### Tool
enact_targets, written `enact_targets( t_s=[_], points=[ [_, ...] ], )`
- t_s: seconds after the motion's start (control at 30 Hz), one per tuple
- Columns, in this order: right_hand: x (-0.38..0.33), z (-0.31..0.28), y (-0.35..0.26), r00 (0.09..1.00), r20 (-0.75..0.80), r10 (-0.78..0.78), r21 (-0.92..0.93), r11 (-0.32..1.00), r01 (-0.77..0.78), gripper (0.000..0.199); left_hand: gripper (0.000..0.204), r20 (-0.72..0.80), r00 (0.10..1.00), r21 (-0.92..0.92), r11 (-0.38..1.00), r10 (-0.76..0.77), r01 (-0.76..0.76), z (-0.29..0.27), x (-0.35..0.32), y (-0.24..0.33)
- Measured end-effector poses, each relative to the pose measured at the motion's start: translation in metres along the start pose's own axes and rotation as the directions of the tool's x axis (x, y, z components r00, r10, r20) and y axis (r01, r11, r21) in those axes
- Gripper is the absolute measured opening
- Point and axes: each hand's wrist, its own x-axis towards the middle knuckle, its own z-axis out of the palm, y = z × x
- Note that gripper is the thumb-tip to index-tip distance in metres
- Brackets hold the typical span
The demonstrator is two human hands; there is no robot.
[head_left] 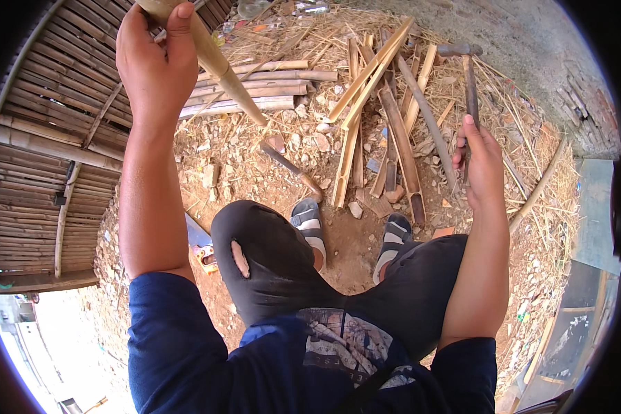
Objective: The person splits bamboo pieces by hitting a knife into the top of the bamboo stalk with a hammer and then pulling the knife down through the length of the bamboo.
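Observation:
My left hand [155,65], raised at the upper left, is closed around a thick bamboo pole [217,63]. The pole slants down to the right, and its upper end runs out of view. My right hand [479,159] grips the handle of a hammer [470,86], whose dark head points away from me. Several split bamboo pieces [398,131] lie in a crossed heap on the ground left of the hammer. Near my left foot lies a dark-bladed tool with a wooden handle [309,185], perhaps a knife.
Uncut bamboo poles [255,86] lie stacked beyond the left hand. A saw with an orange handle [205,257] rests beside my left knee. A bamboo-slat wall [55,172] stands at the left, a concrete wall [531,48] at the far right. Stones and straw cover the ground.

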Motion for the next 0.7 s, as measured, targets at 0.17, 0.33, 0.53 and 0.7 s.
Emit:
enact_targets(
  t_s=[0.17, 0.33, 0.53, 0.7],
  points=[
    [-0.004, -0.001, -0.003, 0.999, 0.027, -0.02, -0.024, 0.999, 0.021, 0.039, 0.038, 0.06, 0.99, -0.353, 0.925, -0.126, 0.139, -0.006, -0.025, 0.016],
    [-0.006, -0.001, -0.004, 1.0, 0.017, -0.02, -0.022, 1.0, 0.02, 0.039, 0.038, 0.086, 0.967, -0.485, 0.838, -0.238, 0.25, 0.017, -0.064, 0.044],
    [-0.005, -0.004, -0.003, 1.0, 0.006, -0.001, -0.045, 0.999, 0.002, 0.039, 0.033, 0.129, 0.971, -0.564, 0.791, -0.201, 0.239, 0.018, -0.062, 0.044],
    [-0.001, -0.005, 0.0, 0.999, 0.028, -0.027, -0.035, 0.999, 0.028, 0.039, 0.036, 0.028, 0.969, -0.632, 0.746, -0.247, 0.209, 0.008, -0.055, 0.034]
  ],
)
